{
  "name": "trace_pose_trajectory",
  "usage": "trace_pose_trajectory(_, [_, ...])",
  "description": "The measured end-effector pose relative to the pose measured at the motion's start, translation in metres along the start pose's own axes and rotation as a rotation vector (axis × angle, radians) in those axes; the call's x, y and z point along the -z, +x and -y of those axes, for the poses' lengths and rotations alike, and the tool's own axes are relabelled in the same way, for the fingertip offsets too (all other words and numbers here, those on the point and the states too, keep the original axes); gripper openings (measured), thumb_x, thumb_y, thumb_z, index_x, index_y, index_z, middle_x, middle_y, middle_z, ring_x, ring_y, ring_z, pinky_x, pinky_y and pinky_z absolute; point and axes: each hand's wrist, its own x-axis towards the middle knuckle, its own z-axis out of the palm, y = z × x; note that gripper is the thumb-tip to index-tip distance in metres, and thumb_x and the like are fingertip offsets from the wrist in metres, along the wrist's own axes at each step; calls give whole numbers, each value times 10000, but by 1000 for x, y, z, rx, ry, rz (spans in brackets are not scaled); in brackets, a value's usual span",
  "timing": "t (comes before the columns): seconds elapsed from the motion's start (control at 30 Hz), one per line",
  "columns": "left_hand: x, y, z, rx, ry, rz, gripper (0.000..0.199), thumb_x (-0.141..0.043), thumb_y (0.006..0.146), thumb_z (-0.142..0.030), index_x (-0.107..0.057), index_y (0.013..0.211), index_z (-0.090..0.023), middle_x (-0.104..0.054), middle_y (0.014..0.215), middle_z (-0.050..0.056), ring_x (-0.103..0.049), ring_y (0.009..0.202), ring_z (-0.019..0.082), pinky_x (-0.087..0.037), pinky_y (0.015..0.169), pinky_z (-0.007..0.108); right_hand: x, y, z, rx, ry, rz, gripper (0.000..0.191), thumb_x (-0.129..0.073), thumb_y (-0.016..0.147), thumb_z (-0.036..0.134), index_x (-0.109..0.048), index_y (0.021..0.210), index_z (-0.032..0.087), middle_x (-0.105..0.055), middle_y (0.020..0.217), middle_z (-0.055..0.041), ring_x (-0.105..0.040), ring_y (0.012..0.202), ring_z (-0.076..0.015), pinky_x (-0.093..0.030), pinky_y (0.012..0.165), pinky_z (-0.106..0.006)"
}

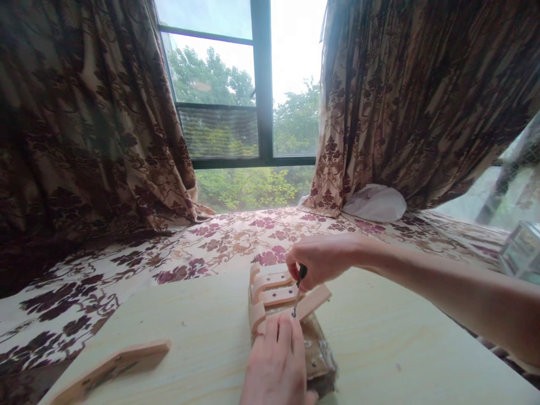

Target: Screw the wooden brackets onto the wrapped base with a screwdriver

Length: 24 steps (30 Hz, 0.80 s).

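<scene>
My right hand (320,261) is closed around the dark handle of a screwdriver (302,272). The tool leans slightly, and its tip meets a screw (294,313) in an angled wooden strip (314,304). My left hand (276,357) presses that strip down with its fingers together, hiding part of it. Beneath lies a brownish block (323,354) that looks wrapped in clear plastic or tape. Farther along the block, two more bent wooden strips, a middle one (276,295) and a far one (272,278), lie side by side with dark screw spots in them.
A loose bent wooden strip (126,360) rests on the pale wooden board (189,320) at the left. Floral cloth (228,236) spreads behind the board. A white plastic bag (375,202) sits by the right curtain (392,101), and a clear box (523,250) stands at the right edge.
</scene>
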Motion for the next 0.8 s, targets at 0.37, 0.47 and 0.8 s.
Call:
trace_pose_trajectory(0.37, [5,-1,0,1,-70,33,727,-632,732,-361,-401,1360,-77,-447,1376,169,-411,1228,327,-371,1036,438,2,2,5,37,-61,-24,256,-587,762,330,-691,908,147,-652,779,-40,-497,653,-130,-326,547,-226])
trace_pose_trajectory(0.47, [6,0,1,-3,-64,31,722,-633,730,-370,-411,1353,-80,-446,1374,168,-407,1229,325,-369,1037,435,3,0,3,33,-85,-60,324,-608,741,385,-682,970,168,-663,821,-51,-507,675,-146,-320,546,-232])
trace_pose_trajectory(0.8, [7,1,2,-5,-81,22,711,-644,724,-362,-425,1343,-89,-476,1336,160,-433,1184,315,-402,995,436,2,-2,5,102,-112,-69,239,-563,732,214,-699,925,177,-683,853,-52,-533,719,-145,-328,589,-226])
